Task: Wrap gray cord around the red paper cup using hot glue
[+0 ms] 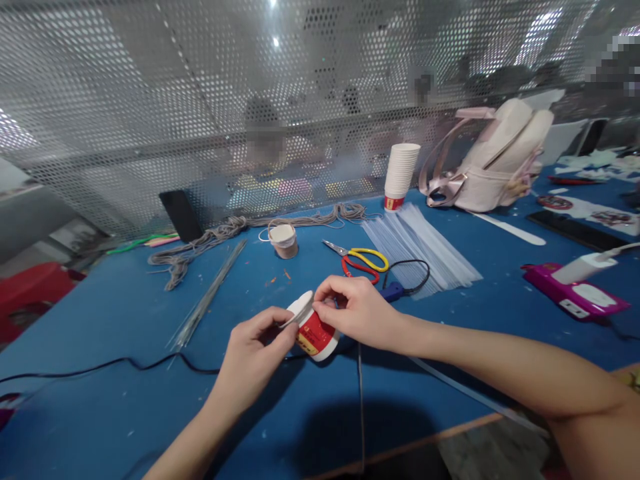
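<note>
A red and white paper cup (320,335) is tilted between my two hands, its rim toward the upper left. My left hand (265,340) is closed on the rim side, thumb and fingers gripping the cup. A thin grey cord (361,400) lies along the rim and hangs down below my right hand (357,310). The right thumb and index finger are pinched together at the cord against the cup's side. Just beyond are scissors (357,260) with one yellow and one red handle, and a blue-handled tool (393,292) with a black cable, partly behind my right hand.
A cord-wrapped cup (285,241) stands farther back, before grey cord bundles (215,237). Clear plastic strips (425,250), a cup stack (401,175) and a pale backpack (493,163) are back right. A purple power strip (580,293) lies right; thin wires (210,293) lie left.
</note>
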`<state>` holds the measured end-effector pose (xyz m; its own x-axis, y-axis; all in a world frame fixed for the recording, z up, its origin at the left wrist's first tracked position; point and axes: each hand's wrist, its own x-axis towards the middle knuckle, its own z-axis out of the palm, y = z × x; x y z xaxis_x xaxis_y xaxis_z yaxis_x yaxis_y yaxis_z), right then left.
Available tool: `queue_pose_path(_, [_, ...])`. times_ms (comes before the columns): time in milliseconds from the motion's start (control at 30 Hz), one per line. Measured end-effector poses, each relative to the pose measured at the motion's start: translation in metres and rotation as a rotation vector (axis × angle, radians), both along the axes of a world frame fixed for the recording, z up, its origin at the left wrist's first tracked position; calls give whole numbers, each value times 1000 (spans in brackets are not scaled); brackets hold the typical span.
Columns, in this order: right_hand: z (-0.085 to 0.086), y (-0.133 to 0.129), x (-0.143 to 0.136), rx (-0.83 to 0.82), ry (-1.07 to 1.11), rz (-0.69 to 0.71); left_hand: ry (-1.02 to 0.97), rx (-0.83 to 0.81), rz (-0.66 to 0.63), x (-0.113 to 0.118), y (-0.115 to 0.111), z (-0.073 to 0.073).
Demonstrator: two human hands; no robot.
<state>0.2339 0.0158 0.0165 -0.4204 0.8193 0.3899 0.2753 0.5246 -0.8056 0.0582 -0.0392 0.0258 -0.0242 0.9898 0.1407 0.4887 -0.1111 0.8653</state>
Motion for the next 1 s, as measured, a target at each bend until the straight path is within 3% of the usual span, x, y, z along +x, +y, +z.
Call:
queue_pose_path(300, [3,2,1,-142,68,64,13,4,-25,-2,0,-1])
queue_pose_path(533, [6,10,4,-311,55,231,35,35,-97,-5,1,3])
queue_pose_path(767, [12,22,13,-260,-99,399,-69,67,-172,-15,5,-4])
queue_pose_path(1000, [5,31,16,-274,80,477,-414,224,22,-14,9,-6])
